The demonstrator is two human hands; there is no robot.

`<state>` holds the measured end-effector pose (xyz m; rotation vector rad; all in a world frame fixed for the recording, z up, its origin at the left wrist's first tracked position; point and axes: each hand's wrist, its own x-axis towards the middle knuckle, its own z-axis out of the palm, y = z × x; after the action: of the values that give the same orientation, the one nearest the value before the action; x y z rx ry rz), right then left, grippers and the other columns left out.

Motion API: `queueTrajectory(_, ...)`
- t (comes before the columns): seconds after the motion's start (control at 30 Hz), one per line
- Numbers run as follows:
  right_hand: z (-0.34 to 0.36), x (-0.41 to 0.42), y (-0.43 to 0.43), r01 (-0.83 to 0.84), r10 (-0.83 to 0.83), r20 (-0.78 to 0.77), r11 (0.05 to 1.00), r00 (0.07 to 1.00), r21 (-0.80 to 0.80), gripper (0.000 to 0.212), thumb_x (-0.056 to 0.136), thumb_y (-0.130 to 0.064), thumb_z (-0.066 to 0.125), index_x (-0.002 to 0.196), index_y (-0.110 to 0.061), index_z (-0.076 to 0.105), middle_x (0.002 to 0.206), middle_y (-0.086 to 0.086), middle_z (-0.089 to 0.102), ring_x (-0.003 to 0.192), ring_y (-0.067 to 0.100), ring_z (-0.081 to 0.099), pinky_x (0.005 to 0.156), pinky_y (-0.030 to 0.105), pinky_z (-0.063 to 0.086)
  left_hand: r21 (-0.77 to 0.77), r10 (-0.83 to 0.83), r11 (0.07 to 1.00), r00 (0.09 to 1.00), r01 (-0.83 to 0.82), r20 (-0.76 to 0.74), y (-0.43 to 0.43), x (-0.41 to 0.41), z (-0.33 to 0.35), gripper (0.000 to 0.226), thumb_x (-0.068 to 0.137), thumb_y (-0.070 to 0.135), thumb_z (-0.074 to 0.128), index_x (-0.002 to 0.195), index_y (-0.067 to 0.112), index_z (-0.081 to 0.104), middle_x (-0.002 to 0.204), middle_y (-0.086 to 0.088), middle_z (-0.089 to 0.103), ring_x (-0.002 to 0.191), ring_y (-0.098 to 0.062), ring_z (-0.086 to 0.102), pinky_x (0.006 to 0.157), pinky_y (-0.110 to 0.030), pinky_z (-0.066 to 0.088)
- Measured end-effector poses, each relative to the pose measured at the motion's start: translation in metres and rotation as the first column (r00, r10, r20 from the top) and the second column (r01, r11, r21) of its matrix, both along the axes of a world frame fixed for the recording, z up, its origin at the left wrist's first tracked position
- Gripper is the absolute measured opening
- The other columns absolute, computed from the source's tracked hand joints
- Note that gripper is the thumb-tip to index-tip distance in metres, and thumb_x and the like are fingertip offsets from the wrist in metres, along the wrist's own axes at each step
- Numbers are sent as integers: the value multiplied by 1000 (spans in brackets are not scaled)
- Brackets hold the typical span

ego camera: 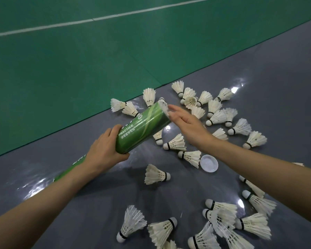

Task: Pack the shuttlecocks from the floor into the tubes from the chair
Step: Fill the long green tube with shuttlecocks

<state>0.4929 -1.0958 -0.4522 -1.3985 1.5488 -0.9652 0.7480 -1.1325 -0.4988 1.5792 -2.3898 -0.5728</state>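
Loose shuttlecocks [162,229] lie nearest the camera on the grey floor [79,203], with many more scattered to the right and beyond the hands. From the head view we note the left hand [104,150] clasped round the lower part of the green tube [145,126], fingers and thumb wrapped on it, holding it tilted. The tube's long axis runs from that hand up and to the right, with the open mouth at the far end. The right hand [188,123] is at that mouth, fingers straight, fingertips touching the feathers of a partly inserted shuttlecock [165,108]; it grasps nothing. How many sit inside the tube is hidden. We judge that the next push must follow the tube axis, down toward the left hand, to seat the feathers without crushing them. A white cap [209,163] lies open side up on the floor, just below the right wrist. A further green length [70,168] shows under the left forearm; we cannot tell whether it is a second tube.
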Motion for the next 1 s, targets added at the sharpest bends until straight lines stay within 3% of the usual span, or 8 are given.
queueTrajectory(0.1, 11, 0, 3, 22, -32, -78, 992, 996, -125, 41, 92, -59, 37, 109, -31, 61, 118, -15, 48, 125, 11, 39, 113, 34, 27, -16, -17, 1000, 1000, 17, -8, 0, -4, 1, 84, 67, 34, 79, 136, 25, 33, 123, 0, 50, 106, -25, 52, 82, -39, 48)
queueTrajectory(0.2, 17, -10, 4, -54, 15, -176, 975, 984, -215, 44, 89, -58, 37, 106, -28, 64, 113, -11, 55, 117, 9, 47, 104, 24, 33, -35, -27, 999, 1000, 27, 1, -2, -7, 3, 84, 67, 33, 79, 137, 24, 34, 122, -1, 51, 106, -26, 52, 84, -41, 47)
queueTrajectory(0.37, 16, -14, 1, -328, 318, 88, 934, 944, 146, 71, 77, -82, 33, 112, -30, 65, 121, -11, 66, 119, 0, 55, 108, 25, 35, -77, -59, 995, 998, 59, 6, -4, -12, 7, 87, 65, 32, 81, 139, 21, 35, 121, -4, 52, 108, -28, 52, 87, -40, 44)
queueTrajectory(0.53, 18, -16, -3, -395, 322, 270, 874, 907, 284, 69, 71, -79, 45, 110, -24, 61, 114, -2, 70, 111, 12, 63, 99, 23, 45, -152, -139, 977, 987, 150, 79, -2, -17, 10, 85, 66, 33, 79, 139, 20, 38, 116, -4, 53, 101, -30, 53, 83, -38, 40)
queueTrajectory(0.67, -1, -14, 4, -322, 173, 390, 876, 904, 359, 96, 58, -79, 63, 121, -7, 60, 122, 16, 64, 114, 29, 61, 101, 38, 47, -69, -177, 979, 969, 191, 175, 3, -19, 5, 85, 69, 38, 75, 141, 25, 32, 122, 0, 50, 106, -27, 52, 83, -36, 40)
queueTrajectory(0.87, -36, -13, 30, 181, -266, 240, 929, 934, 324, 35, 101, -31, 41, 86, -9, 62, 81, 6, 65, 75, 18, 61, 71, 27, 51, 163, -153, 981, 943, 108, 296, 8, 9, -10, 92, 64, 44, 78, 140, 29, 28, 127, -1, 50, 109, -26, 53, 84, -38, 48)
queueTrajectory(0.93, -54, -15, 49, 169, -193, 63, 947, 979, 274, 27, 99, -19, 45, 77, -13, 59, 74, 3, 62, 69, 15, 58, 66, 27, 49, 198, -156, 976, 930, 92, 333, 11, 26, -13, 91, 64, 46, 77, 139, 29, 29, 127, -1, 51, 109, -26, 54, 84, -39, 49)
queueTrajectory(1.0, -65, -11, 75, -97, 152, -191, 958, 970, 269, 16, 95, -16, 53, 80, -17, 60, 79, -4, 63, 75, 12, 59, 74, 30, 50, 222, -164, 971, 913, 84, 372, 16, 38, -15, 90, 64, 44, 78, 138, 28, 29, 126, -3, 51, 108, -27, 54, 83, -39, 49)
